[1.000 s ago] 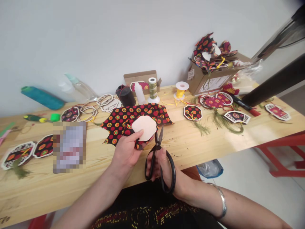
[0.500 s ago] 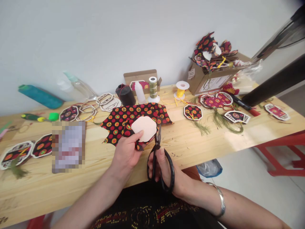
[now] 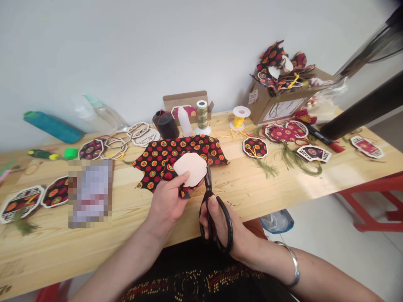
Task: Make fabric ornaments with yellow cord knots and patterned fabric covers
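Observation:
My left hand (image 3: 171,195) pinches a pale, scallop-edged flat piece (image 3: 189,169), thumb on top and the other fingers under it. Dark patterned cloth shows along the lower edge of that piece. A larger sheet of black fabric (image 3: 154,157) with red dots and orange flowers lies on the table behind it. In my right hand (image 3: 220,218) are black-handled scissors (image 3: 208,186), thumb and fingers through the loops. Their blades point up, right against the piece's right edge, and look nearly closed.
On the wooden table (image 3: 132,226) stand a black thread spool (image 3: 166,125), a white bottle (image 3: 184,121) and a yellow thread spool (image 3: 238,119). A cardboard box (image 3: 277,105) of fabric scraps sits at the back right. Finished-looking ornaments (image 3: 255,148) lie around; a black pole (image 3: 362,105) slants at right.
The scissors and my right hand have shifted slightly right, and the blades have come closer together. My left hand and the pale piece look unmoved.

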Available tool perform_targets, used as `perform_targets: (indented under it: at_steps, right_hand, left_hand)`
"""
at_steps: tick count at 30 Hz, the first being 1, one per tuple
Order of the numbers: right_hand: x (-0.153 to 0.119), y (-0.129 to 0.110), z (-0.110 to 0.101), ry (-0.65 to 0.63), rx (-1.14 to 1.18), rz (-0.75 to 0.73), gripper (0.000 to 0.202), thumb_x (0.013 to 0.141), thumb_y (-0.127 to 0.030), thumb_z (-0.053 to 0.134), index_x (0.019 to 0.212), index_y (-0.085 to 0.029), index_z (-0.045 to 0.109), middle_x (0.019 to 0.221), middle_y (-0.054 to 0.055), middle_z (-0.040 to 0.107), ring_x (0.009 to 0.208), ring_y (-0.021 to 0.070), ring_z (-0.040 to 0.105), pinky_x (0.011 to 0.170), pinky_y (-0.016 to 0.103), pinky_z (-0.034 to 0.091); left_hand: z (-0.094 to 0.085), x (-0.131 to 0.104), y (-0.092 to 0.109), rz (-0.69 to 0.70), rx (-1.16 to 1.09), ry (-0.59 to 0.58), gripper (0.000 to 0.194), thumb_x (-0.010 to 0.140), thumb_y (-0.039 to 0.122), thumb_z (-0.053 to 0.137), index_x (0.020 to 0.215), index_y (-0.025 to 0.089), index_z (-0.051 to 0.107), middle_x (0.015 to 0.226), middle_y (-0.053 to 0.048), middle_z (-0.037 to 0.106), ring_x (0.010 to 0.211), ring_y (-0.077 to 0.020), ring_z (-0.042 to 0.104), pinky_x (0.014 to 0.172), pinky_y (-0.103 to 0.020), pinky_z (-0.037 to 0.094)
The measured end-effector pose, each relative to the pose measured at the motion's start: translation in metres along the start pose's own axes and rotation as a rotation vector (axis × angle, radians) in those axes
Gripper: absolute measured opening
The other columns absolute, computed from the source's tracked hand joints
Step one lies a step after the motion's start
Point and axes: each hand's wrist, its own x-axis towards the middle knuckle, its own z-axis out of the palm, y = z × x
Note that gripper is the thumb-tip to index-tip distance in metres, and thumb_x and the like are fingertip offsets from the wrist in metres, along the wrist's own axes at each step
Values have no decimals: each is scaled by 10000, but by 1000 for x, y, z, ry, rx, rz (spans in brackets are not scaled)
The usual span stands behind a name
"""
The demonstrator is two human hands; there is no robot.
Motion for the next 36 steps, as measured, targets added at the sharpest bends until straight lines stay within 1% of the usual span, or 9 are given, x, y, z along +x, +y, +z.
perform_targets:
  at_steps: [6, 9, 13, 18, 24, 28, 31, 34, 36]
  right_hand:
    - [-2, -2, 0, 40, -29, 17, 557, 880, -678, 313, 784, -161, 498, 602, -33, 465, 471, 63, 426, 464, 212, 343]
    - [-2, 0, -1, 29, -36, 21, 558, 878, -680, 311, 800, -163, 503, 603, -32, 473, 457, 64, 423, 453, 215, 339]
    - [-1, 2, -2, 18, -33, 32, 564, 871, -692, 305, 787, -168, 498, 583, -36, 467, 444, 64, 424, 440, 212, 346]
    - [-1, 0, 0, 14, -30, 27, 563, 858, -704, 318, 709, -180, 460, 555, -42, 447, 430, 60, 430, 415, 197, 343]
    - [-3, -6, 3, 40, -54, 28, 610, 849, -729, 271, 637, -181, 435, 520, -40, 429, 418, 56, 418, 404, 188, 332]
    - [-2, -3, 3, 12, -4, 45, 601, 834, -740, 302, 666, -182, 452, 507, -49, 424, 402, 57, 414, 390, 189, 331]
    - [-2, -1, 2, 23, 34, 68, 582, 824, -741, 332, 701, -186, 457, 513, -58, 418, 394, 57, 404, 381, 190, 330]
    - [-2, 2, 1, 14, 39, 65, 572, 817, -741, 354, 725, -186, 458, 517, -62, 421, 392, 56, 400, 375, 188, 323]
    - [-1, 3, 0, -4, 64, 69, 565, 815, -739, 365, 748, -186, 459, 525, -64, 430, 397, 55, 398, 381, 186, 321]
  left_hand:
    - [-1, 0, -1, 7, 14, 4, 257, 701, -33, 623, 920, 57, 722, 778, -97, 761, 697, -191, 712, 593, -222, 579]
    - [-2, 1, -1, -5, 14, 0, 254, 706, -28, 624, 918, 68, 724, 800, -93, 763, 747, -201, 716, 633, -231, 587]
    - [-3, 1, -1, -20, 2, -15, 249, 715, -28, 612, 900, 88, 731, 797, -84, 763, 767, -204, 717, 675, -243, 596]
    - [-2, 0, 0, -27, 11, -12, 259, 726, -28, 597, 913, 95, 727, 793, -80, 764, 761, -195, 717, 636, -232, 595]
    - [-1, -1, -2, -27, 8, -20, 282, 738, -28, 589, 934, 121, 724, 798, -52, 766, 730, -194, 719, 615, -233, 597]
    - [-2, -2, -3, -38, 8, -33, 257, 742, -32, 580, 913, 98, 722, 808, -75, 765, 704, -184, 717, 612, -229, 599]
    - [-3, -2, -4, -32, -4, -43, 251, 733, -34, 587, 910, 84, 721, 815, -88, 764, 684, -180, 714, 610, -229, 600]
    - [-4, -2, -3, -5, -15, -58, 256, 721, -36, 596, 913, 80, 720, 832, -88, 764, 670, -182, 713, 590, -232, 598]
    - [-6, -2, -2, -14, -5, -52, 258, 728, -30, 590, 913, 91, 722, 825, -79, 765, 667, -183, 713, 557, -226, 588]
